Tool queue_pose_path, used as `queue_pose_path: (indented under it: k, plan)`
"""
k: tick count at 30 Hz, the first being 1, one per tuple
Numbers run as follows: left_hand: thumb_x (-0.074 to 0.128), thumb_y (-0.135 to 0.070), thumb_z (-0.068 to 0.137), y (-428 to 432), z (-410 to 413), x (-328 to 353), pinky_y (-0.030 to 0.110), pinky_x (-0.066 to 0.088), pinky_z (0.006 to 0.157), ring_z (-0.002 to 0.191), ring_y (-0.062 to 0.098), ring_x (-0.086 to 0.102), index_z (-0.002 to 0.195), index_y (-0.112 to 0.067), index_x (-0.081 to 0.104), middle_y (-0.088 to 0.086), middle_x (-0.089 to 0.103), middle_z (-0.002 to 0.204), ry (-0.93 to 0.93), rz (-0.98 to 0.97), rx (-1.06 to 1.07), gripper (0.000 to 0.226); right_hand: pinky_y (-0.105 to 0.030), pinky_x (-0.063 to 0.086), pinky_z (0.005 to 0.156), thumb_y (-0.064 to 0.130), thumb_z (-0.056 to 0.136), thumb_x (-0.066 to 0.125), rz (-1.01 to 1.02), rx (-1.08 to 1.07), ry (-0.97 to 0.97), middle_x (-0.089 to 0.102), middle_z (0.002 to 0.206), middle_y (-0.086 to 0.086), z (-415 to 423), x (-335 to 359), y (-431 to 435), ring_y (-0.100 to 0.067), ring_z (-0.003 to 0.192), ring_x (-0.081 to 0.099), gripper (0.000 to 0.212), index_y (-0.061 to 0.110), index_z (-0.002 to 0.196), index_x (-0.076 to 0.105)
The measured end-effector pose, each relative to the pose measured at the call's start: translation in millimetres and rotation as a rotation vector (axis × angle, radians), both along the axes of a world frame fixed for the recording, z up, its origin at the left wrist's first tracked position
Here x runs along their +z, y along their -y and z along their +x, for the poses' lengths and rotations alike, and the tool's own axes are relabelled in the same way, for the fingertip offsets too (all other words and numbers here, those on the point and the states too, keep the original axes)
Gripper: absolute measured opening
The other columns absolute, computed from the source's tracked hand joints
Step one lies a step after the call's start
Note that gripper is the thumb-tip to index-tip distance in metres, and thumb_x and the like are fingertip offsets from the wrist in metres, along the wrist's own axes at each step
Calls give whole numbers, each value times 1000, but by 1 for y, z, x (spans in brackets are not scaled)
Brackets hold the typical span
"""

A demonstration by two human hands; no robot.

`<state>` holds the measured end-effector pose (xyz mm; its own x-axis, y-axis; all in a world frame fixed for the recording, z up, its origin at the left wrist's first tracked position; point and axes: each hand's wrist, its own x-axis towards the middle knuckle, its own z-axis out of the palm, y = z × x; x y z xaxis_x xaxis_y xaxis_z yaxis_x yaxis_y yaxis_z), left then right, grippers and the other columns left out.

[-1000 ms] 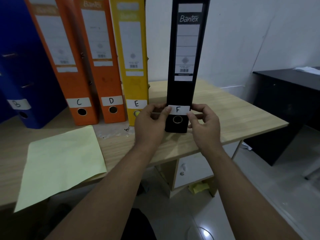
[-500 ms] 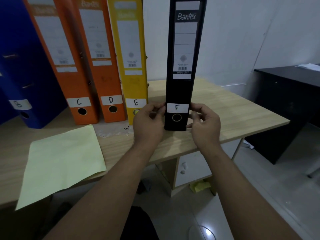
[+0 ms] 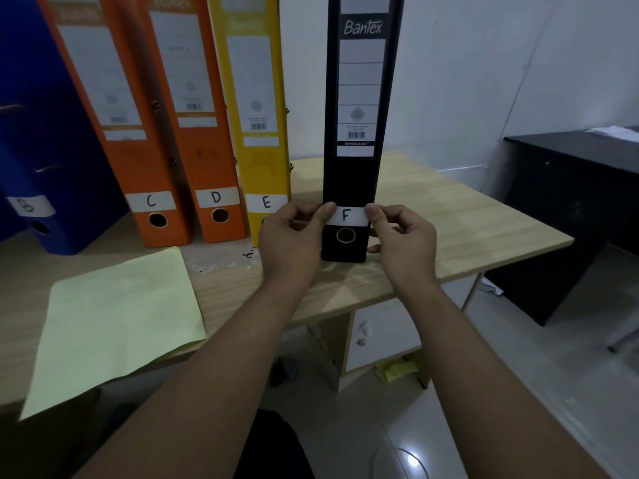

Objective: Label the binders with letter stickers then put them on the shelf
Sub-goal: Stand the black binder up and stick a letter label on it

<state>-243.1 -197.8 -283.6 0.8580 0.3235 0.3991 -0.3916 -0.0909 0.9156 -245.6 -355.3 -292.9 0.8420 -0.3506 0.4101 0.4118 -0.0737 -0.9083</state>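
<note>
Though dim, wooden desk beneath binder.

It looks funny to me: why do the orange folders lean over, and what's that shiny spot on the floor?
Head view: the wide-angle lens probably tilts things near the edges, so the orange binders slant while the black binder looks straight; the shiny spot is glare on the glossy floor.

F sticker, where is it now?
Head view, centre: F sticker low on the black binder, above its ring hole, left hand and right hand touching its ends.
</note>
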Motion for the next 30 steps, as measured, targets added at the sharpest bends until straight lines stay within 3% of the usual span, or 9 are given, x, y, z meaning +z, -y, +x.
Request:
queue_pose_path:
  k: [5, 10, 12, 15, 17, 20, 23, 26, 30]
  plan:
    - [82, -40, 91, -5, 5, -6, 54, 63, 80, 84, 24, 76, 78, -25, 76, -1, 77, 80, -14, 6, -8, 20, -35, 60, 58, 28, 101, 75, 53, 51, -48, 82, 96, -3, 2, -1, 4, -24, 91, 81, 12, 19, 95, 81]
    - [66, -46, 102, -7, 2, -5, 47, 64, 79, 88, 11, 77, 93, -28, 78, -9, 79, 89, -42, 40, -8, 24, -36, 60, 58, 29, 107, 67, 32, 2, -29, 82, 99, -2, 0, -2, 3, -27, 85, 78, 19, 20, 99, 82]
    - [55, -44, 108, -5, -4, -4, 39, 63, 79, 87, 3, 74, 103, -28, 79, -14, 79, 92, -68, 68, 2, 29, -38, 60, 57, 30, 109, 64, -5, -42, -40, 81, 94, 0, -1, -2, 1, -18, 75, 71, 22, 24, 97, 81]
    - [46, -44, 112, -4, -13, -5, 38, 61, 80, 88, 2, 71, 101, -33, 74, -15, 76, 93, -115, 140, -6, 31, -39, 58, 61, 34, 109, 62, -103, -130, -37, 76, 81, -2, -4, -1, -3, -9, 65, 61, 26, 27, 91, 80]
    - [45, -43, 112, -5, -18, -4, 37, 58, 78, 88, 3, 68, 100, -30, 71, -13, 74, 94, -154, 179, -13, 32, -28, 49, 61, 33, 109, 61, -142, -194, -27, 66, 68, 0, -6, 0, -4, -5, 60, 54, 29, 22, 87, 77]
    - [47, -39, 111, -10, -30, -4, 30, 46, 69, 81, 8, 60, 98, -14, 70, -1, 70, 91, -215, 266, 14, 36, -29, 36, 57, 30, 109, 60, -146, -273, -52, 43, 57, 6, -9, 0, -4, -8, 55, 40, 41, 16, 70, 57]
    - [51, -36, 110, -14, -48, -6, 23, 41, 62, 79, 5, 58, 94, -16, 71, -3, 67, 86, -246, 334, 4, 33, -33, 25, 55, 22, 107, 58, -123, -354, -20, 29, 57, 4, -18, 1, -10, -8, 53, 28, 50, 17, 63, 35]
    - [54, -35, 109, -21, -72, -2, 20, 39, 61, 78, 1, 59, 90, -22, 71, -9, 66, 81, -207, 336, 13, 29, -26, 18, 50, 11, 104, 59, -142, -413, 49, 23, 55, 6, -37, 1, -29, -8, 49, 25, 54, 22, 60, 28]
    - [55, -38, 108, -40, -105, 9, 25, 47, 67, 79, 2, 60, 90, -29, 71, -12, 66, 80, -60, 361, 38, 25, -19, 17, 49, 11, 102, 60, -207, -301, 179, 25, 53, 10, -62, -6, -64, -5, 48, 27, 56, 30, 61, 29]
